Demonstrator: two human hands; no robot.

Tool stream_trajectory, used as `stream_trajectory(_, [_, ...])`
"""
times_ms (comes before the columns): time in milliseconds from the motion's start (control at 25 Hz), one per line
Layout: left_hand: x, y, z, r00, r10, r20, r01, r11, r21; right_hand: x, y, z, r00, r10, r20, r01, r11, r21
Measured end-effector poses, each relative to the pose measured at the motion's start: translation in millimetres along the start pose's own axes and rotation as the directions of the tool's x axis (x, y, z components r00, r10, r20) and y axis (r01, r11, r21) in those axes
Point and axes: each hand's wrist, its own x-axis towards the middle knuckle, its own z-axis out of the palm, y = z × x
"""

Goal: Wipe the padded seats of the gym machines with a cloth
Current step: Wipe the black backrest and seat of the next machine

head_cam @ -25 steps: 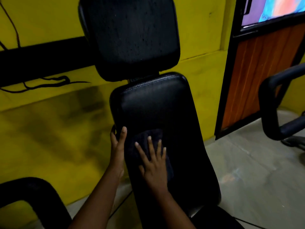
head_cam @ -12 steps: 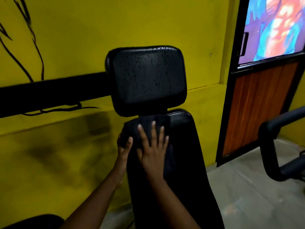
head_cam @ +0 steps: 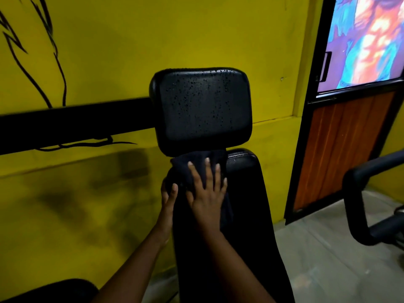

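R hand flat on dark cloth, top of black vinyl backrest; wet black headpad just above; L hand grips backrest edge.

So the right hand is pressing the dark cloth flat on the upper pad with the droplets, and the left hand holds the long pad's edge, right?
No: the head view shows the right hand pressing the dark cloth flat on the top of the long pad, below the upper pad with the droplets. The left hand does hold that pad's edge.

2 hands, 1 cloth, 2 black pads, 1 door
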Motion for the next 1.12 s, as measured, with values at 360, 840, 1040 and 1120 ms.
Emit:
stream_trajectory(360, [-20.6, 77.8, -18.0, 0.966, -0.034, -0.255, 0.068, 0.99, 0.124, -7.8, 10.4, -70.4, 0.98, 0.079, 0.181, -0.175, 0.768, 0.616])
stream_trajectory(840, [95.3, 184.0, 18.8, 0.948, 0.311, -0.069, -0.304, 0.948, 0.088, 149.2, -76.8, -23.8, 0.995, -0.035, -0.097, 0.065, 0.943, 0.326])
stream_trajectory(1040, [120.5, 166.7, 29.9, 0.856, 0.493, -0.154, -0.476, 0.869, 0.139, 190.8, -23.1, -11.9, 0.956, -0.118, -0.27, 0.168, 0.971, 0.17])
stream_trajectory(1120, [119.1, 165.4, 31.4, 0.848, 0.501, -0.175, -0.479, 0.864, 0.152, 212.2, -2.1, -22.0, 0.951, 0.026, -0.308, 0.042, 0.976, 0.212])
